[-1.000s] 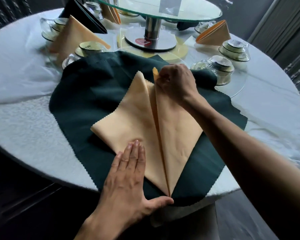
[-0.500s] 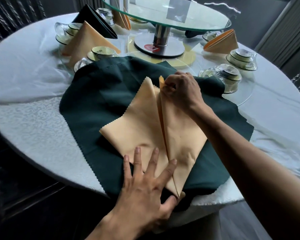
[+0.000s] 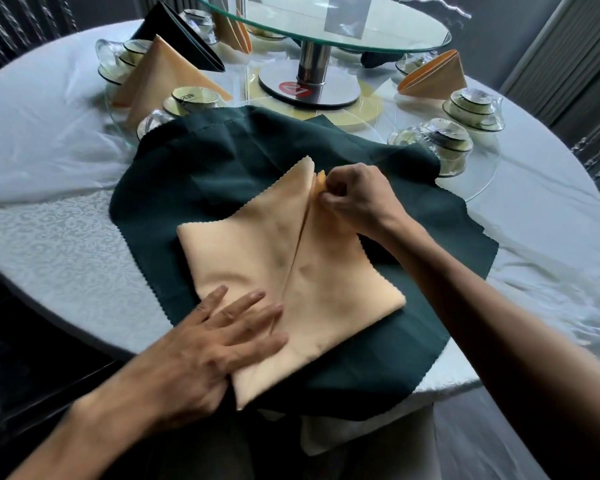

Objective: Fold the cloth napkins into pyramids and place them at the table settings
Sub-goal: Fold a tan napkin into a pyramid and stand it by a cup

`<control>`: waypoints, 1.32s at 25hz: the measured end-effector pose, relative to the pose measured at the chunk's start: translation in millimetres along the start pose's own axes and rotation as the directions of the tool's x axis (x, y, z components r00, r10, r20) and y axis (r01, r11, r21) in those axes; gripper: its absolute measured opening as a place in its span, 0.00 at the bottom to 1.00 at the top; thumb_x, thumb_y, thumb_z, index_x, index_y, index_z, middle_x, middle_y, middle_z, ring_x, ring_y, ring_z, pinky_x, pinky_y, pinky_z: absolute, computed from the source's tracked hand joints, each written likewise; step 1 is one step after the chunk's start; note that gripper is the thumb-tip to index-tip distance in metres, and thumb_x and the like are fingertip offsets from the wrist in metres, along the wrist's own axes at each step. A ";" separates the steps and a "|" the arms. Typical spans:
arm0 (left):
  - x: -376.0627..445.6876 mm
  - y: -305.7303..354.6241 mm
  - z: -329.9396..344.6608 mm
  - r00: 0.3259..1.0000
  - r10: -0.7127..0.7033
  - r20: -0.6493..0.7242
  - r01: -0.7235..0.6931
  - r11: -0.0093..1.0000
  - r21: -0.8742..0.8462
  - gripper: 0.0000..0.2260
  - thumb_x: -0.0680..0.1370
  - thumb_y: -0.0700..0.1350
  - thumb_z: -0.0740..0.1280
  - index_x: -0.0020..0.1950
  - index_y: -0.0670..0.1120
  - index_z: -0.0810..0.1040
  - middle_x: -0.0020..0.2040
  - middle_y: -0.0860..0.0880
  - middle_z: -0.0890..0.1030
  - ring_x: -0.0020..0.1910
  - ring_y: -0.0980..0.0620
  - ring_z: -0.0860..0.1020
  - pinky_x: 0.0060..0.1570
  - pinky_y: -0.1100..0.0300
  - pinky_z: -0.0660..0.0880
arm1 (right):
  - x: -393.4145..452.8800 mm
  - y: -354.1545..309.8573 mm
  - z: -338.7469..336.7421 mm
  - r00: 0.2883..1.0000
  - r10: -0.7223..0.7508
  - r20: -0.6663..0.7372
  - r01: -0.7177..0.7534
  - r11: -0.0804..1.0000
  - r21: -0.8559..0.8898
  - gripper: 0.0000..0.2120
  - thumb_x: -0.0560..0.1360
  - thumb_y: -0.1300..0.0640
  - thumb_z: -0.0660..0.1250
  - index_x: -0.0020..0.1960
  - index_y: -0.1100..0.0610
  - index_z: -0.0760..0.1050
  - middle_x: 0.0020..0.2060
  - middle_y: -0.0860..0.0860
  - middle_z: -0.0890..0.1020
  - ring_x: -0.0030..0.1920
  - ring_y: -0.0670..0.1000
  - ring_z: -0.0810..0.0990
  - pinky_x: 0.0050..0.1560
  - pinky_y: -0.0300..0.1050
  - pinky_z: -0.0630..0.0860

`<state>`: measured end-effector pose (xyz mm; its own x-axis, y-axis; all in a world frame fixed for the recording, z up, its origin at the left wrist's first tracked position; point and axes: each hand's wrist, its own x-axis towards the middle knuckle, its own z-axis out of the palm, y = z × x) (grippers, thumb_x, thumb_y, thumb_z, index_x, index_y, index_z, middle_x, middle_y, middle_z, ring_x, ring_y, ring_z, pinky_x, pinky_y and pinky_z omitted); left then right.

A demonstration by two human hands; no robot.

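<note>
A peach cloth napkin (image 3: 257, 258) lies half folded on a spread dark green napkin (image 3: 201, 174) near the table's front edge. Its two flaps meet along a centre seam. My left hand (image 3: 219, 337) presses flat on the napkin's near left part with fingers straight. My right hand (image 3: 354, 199) pinches the right flap's far corner beside the seam. Folded pyramids stand at settings: a peach pyramid (image 3: 156, 77) at the left, a dark green pyramid (image 3: 177, 36) behind it, and a peach pyramid (image 3: 437, 77) at the right.
A glass turntable (image 3: 326, 32) on a metal post (image 3: 312, 67) stands at the table's middle. Stacked cups and bowls (image 3: 440, 140) sit on glass plates right of the napkins, more stacked bowls (image 3: 471, 105) farther right, and others (image 3: 191, 98) at the left. White tablecloth (image 3: 49, 140) covers the round table.
The peach napkin has turned so its near point swung left. My left hand slid onto its near left part. My right hand keeps its pinch on the far corner.
</note>
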<state>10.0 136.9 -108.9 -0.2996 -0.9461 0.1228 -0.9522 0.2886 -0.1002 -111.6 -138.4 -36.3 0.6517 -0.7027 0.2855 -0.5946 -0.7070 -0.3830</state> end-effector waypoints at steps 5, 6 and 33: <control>-9.6 -8.4 -6.8 0.997 0.048 -0.054 -0.056 0.988 -0.145 0.36 0.65 0.39 0.54 0.76 0.46 0.67 0.76 0.46 0.67 0.76 0.47 0.63 0.72 0.47 0.61 | -13.1 -3.6 10.6 0.987 0.130 -0.096 -0.126 0.991 0.048 0.06 0.71 0.56 0.65 0.38 0.57 0.75 0.32 0.50 0.77 0.39 0.57 0.76 0.40 0.49 0.75; -8.5 -6.9 -6.1 0.997 0.060 -0.056 -0.068 0.985 -0.160 0.37 0.65 0.40 0.55 0.76 0.46 0.67 0.76 0.46 0.66 0.76 0.47 0.63 0.72 0.47 0.61 | -12.3 -4.5 11.6 0.983 0.142 -0.120 -0.136 0.989 0.056 0.06 0.71 0.55 0.65 0.40 0.57 0.77 0.34 0.51 0.79 0.40 0.57 0.77 0.41 0.49 0.75; -10.2 13.3 11.8 0.995 0.061 -0.075 -0.068 0.993 -0.092 0.38 0.64 0.42 0.56 0.76 0.43 0.66 0.76 0.45 0.66 0.76 0.48 0.64 0.71 0.50 0.61 | -20.3 3.5 42.1 0.949 0.153 -0.277 -0.120 0.984 0.133 0.06 0.74 0.54 0.68 0.49 0.53 0.80 0.45 0.51 0.84 0.47 0.55 0.80 0.46 0.49 0.74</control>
<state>1.1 148.6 -123.1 -0.3612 -0.9129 0.1904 -0.9310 0.3647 -0.0175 -107.1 -123.2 -80.5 0.3967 -0.7970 0.4554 -0.6006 -0.6005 -0.5278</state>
